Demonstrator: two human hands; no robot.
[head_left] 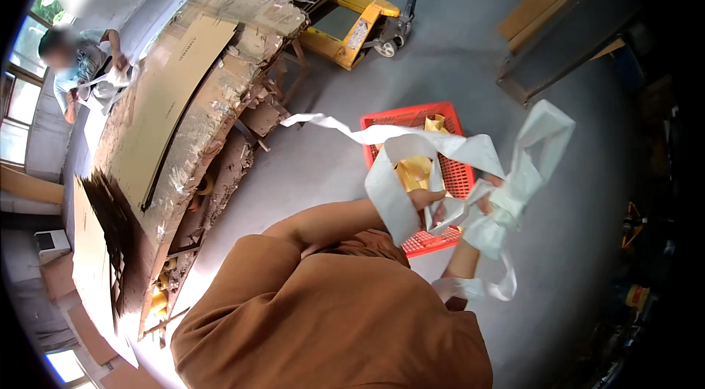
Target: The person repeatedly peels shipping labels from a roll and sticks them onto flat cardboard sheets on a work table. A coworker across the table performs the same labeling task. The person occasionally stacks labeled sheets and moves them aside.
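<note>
A long white strip [470,147], like film or thin cloth, hangs in loose loops in front of me. My left hand [426,202] is closed on part of it, with one loop hanging beside the wrist. To its right, my right hand [487,200] grips a bunched bundle of the same strip, which hides most of its fingers. More strip wraps around or trails along my right forearm. One end reaches out to the left, toward the workbench. Below both hands stands a red plastic basket [365,123] on the floor, with yellow pieces [416,171] inside, partly covered by the strip.
A worn, cardboard-covered workbench [213,106] runs along the left, bearing flat cardboard sheets [176,95]. Across it, another person [88,70] handles white material. Beyond are a yellow pallet jack [349,40] with stacked cardboard and, at right, a dark metal frame [558,37] beside cardboard [540,7].
</note>
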